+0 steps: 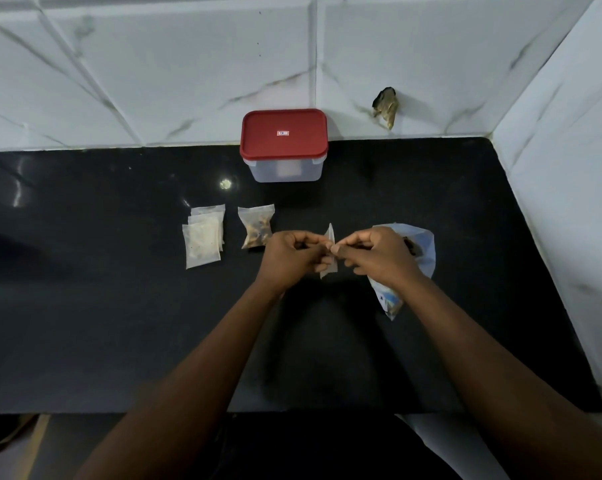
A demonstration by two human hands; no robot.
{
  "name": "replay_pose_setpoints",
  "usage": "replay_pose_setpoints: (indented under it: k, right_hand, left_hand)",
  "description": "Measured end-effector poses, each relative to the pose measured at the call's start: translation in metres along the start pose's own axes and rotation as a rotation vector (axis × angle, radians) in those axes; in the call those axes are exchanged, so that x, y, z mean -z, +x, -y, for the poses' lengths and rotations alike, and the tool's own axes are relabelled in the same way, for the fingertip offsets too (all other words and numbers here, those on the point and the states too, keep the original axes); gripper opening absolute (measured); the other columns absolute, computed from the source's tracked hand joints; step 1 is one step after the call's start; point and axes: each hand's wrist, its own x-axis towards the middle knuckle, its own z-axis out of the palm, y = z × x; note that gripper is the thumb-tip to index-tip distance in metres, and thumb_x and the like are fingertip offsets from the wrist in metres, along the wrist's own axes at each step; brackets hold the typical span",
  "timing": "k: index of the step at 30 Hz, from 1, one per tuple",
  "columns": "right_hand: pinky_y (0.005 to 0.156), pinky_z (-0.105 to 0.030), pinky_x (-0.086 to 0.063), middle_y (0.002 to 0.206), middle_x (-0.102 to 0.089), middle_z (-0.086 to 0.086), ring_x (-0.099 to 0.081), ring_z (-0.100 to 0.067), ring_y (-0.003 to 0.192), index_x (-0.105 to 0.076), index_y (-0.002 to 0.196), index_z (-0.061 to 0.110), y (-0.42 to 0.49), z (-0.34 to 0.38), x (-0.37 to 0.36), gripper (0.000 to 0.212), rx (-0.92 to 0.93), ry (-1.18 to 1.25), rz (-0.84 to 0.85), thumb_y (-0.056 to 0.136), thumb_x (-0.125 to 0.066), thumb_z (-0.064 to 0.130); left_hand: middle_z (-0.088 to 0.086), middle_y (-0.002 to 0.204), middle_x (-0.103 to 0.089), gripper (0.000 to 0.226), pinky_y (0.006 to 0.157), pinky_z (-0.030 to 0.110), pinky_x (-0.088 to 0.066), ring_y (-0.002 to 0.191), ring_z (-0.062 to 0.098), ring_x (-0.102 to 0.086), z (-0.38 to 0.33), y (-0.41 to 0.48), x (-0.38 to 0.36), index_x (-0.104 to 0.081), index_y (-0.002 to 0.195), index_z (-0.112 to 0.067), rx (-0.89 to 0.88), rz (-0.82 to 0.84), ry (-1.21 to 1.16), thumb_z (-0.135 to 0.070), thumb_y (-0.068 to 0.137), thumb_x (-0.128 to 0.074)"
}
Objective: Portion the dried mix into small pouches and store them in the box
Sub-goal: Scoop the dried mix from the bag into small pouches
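Note:
My left hand (pixel 292 252) and my right hand (pixel 372 252) meet above the black counter and both pinch a small clear pouch (pixel 330 233), held edge-on between the fingertips. Behind my right hand lies the large clear bag of dried mix (pixel 421 251), partly hidden by the hand and wrist. A filled pouch of brown mix (pixel 256 225) lies just left of my left hand. Further left is a small stack of pale pouches (pixel 204 237). The clear box with a red lid (pixel 284 147) stands closed at the back by the wall.
The black counter (pixel 119 323) ends at a marble-tiled wall behind and on the right, and its front edge runs near my elbows. A broken hole in the tile (pixel 385 105) shows on the back wall, right of the box.

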Motion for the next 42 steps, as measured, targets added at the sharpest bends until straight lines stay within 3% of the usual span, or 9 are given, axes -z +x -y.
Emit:
replay_pose_setpoints:
  k: [4,8,12,16,21,25,31,34,42]
  right_hand:
    - [0.083,-0.041,-0.062,0.087,-0.074,0.004,-0.071,-0.013,0.086,-0.072,0.09,0.026,0.0,0.003,-0.002,0.006,-0.027,-0.065,0.005,0.092,-0.07,0.031]
    - [0.076,-0.031,-0.058,0.075,-0.069,0.009,-0.066,-0.006,0.074,-0.07,0.083,0.025,-0.001,-0.001,-0.001,0.013,0.017,-0.313,-0.245,0.089,-0.073,0.036]
    - [0.064,-0.023,-0.05,0.071,-0.067,0.008,-0.064,-0.005,0.068,-0.069,0.081,0.023,-0.006,0.005,-0.003,0.014,0.028,-0.357,-0.272,0.087,-0.076,0.034]
    - [0.056,-0.021,-0.058,0.075,-0.073,0.0,-0.073,-0.007,0.065,-0.068,0.087,0.014,-0.006,0.011,-0.003,0.018,-0.072,-0.063,-0.216,0.087,-0.078,0.029]
    - [0.053,-0.019,-0.056,0.085,-0.075,-0.011,-0.075,-0.014,0.069,-0.068,0.094,0.003,-0.009,0.012,0.0,0.016,-0.125,0.171,-0.174,0.087,-0.077,0.013]
    - [0.055,-0.025,-0.058,0.098,-0.073,-0.02,-0.076,-0.027,0.085,-0.061,0.109,-0.001,-0.011,0.014,0.003,0.026,-0.192,0.377,-0.128,0.086,-0.073,0.003]
    - [0.061,-0.024,-0.061,0.096,-0.069,-0.003,-0.073,-0.017,0.087,-0.068,0.094,0.008,-0.016,0.005,0.006,0.01,-0.052,0.171,-0.107,0.088,-0.075,0.008]
    - [0.067,-0.023,-0.061,0.089,-0.066,0.013,-0.069,-0.009,0.085,-0.072,0.087,0.027,-0.016,0.004,0.008,0.015,0.011,-0.011,-0.056,0.091,-0.073,0.013]
    - [0.061,-0.008,-0.039,0.086,-0.062,0.02,-0.056,0.008,0.08,-0.074,0.115,0.021,-0.011,0.001,0.013,0.021,-0.027,-0.172,0.003,0.097,-0.065,0.027]
  left_hand:
    - [0.009,0.088,-0.079,0.006,0.067,0.021,-0.061,0.076,0.015,-0.076,-0.002,-0.001,0.0,-0.076,0.098,-0.008,-0.025,-0.017,0.104,-0.01,0.095,-0.072]
    - [-0.001,0.079,-0.075,0.008,0.065,0.016,-0.058,0.071,0.006,-0.075,-0.008,-0.002,0.006,-0.071,0.088,-0.015,-0.101,-0.14,0.384,-0.009,0.089,-0.077]
    - [-0.007,0.078,-0.071,0.013,0.07,0.019,-0.059,0.072,0.003,-0.069,-0.008,0.0,0.008,-0.068,0.083,-0.022,-0.214,-0.176,0.566,-0.015,0.087,-0.079]
    - [-0.009,0.097,-0.065,0.017,0.077,0.023,-0.058,0.086,0.005,-0.065,-0.001,0.003,0.006,-0.067,0.097,-0.023,-0.349,-0.143,0.564,-0.026,0.084,-0.079]
    - [-0.007,0.141,-0.052,0.085,0.106,0.019,-0.045,0.129,0.004,-0.051,0.012,0.0,0.005,-0.05,0.145,-0.021,-0.423,0.036,0.528,-0.047,0.072,-0.085]
    - [-0.011,0.138,-0.058,0.079,0.102,0.013,-0.042,0.125,-0.002,-0.052,0.012,-0.002,-0.001,-0.055,0.142,-0.025,-0.439,0.053,0.507,-0.044,0.073,-0.087]
    - [-0.011,0.133,-0.06,0.073,0.103,0.023,-0.047,0.122,0.001,-0.056,0.015,0.002,-0.003,-0.057,0.137,-0.026,-0.475,0.042,0.531,-0.039,0.073,-0.09]
    - [-0.01,0.132,-0.058,0.073,0.101,0.026,-0.05,0.118,0.001,-0.056,0.016,0.004,-0.004,-0.058,0.138,-0.026,-0.495,0.064,0.589,-0.038,0.074,-0.09]
    - [-0.01,0.131,-0.054,0.071,0.11,0.042,-0.044,0.12,0.004,-0.052,0.02,0.007,-0.009,-0.058,0.135,-0.027,-0.556,0.041,0.672,-0.038,0.073,-0.09]
